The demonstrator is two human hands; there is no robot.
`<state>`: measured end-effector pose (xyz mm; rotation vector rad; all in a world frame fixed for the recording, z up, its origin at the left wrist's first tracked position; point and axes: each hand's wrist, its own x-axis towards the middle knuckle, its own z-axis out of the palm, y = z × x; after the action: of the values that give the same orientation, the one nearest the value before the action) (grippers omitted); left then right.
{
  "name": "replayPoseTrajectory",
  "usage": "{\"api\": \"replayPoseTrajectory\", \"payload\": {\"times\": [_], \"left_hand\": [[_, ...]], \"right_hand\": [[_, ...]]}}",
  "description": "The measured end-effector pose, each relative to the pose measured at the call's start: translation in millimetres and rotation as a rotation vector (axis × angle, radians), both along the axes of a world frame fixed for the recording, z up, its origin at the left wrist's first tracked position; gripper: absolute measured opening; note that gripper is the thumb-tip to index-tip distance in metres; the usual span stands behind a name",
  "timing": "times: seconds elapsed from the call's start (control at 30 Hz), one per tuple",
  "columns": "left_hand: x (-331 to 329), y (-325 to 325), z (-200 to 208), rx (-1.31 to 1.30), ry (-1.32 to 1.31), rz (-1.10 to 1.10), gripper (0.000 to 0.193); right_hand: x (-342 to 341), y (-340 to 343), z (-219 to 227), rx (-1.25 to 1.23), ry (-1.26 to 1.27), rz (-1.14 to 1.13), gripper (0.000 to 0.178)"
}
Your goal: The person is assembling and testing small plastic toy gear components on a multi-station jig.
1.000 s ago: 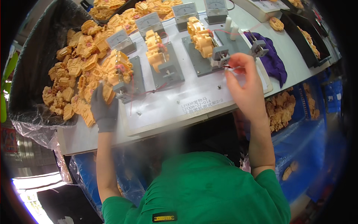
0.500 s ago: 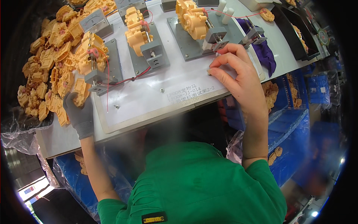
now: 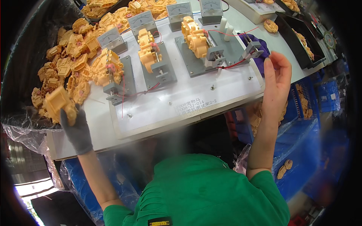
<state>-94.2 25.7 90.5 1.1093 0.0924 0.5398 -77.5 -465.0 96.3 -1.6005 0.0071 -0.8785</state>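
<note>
At the left, my left hand [image 3: 77, 130], in a grey glove, grips a yellow plastic gear housing [image 3: 60, 104] and holds it in front of the pile of similar housings [image 3: 62, 62]. My bare right hand [image 3: 278, 73] is at the right, beside a purple cloth [image 3: 261, 60]. Its thumb and forefinger tips come close together in a pinch; whether something small is between them cannot be seen. Three yellow housings sit in grey test fixtures: one at the left [image 3: 105, 67], one in the middle [image 3: 148, 51] and one further right [image 3: 195, 37].
Analog meters [image 3: 143, 23] stand behind the fixtures. Thin red wires [image 3: 152, 88] run by the fixtures. Screws stick up from the white board [image 3: 151, 113]. A black tray [image 3: 298, 41] with yellow parts lies at the right. Blue bins [image 3: 298, 150] with plastic film stand below the table edge.
My left hand has lifted a yellow housing from beside the pile and moved slightly left. My right hand has moved right, from the front of the right-hand fixture to the purple cloth. The view has shifted.
</note>
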Motion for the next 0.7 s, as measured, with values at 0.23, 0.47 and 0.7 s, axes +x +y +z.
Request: {"api": "replayPoseTrajectory", "payload": {"times": [0.23, 0.47, 0.7], "left_hand": [[59.0, -106.9, 105.9, 0.611, -0.019, -0.145, 0.042], [165.7, -217.7, 133.6, 1.377, -0.418, -0.343, 0.041], [217.3, -263.1, 121.3, 1.698, -0.533, -0.275, 0.040]], "right_hand": [[25.4, -6.5, -17.8, -0.052, 0.034, 0.079, 0.031], [19.7, -3.3, -16.6, -0.027, 0.033, 0.083, 0.029], [18.9, -2.4, -15.6, -0.128, 0.015, 0.077, 0.026]]}}
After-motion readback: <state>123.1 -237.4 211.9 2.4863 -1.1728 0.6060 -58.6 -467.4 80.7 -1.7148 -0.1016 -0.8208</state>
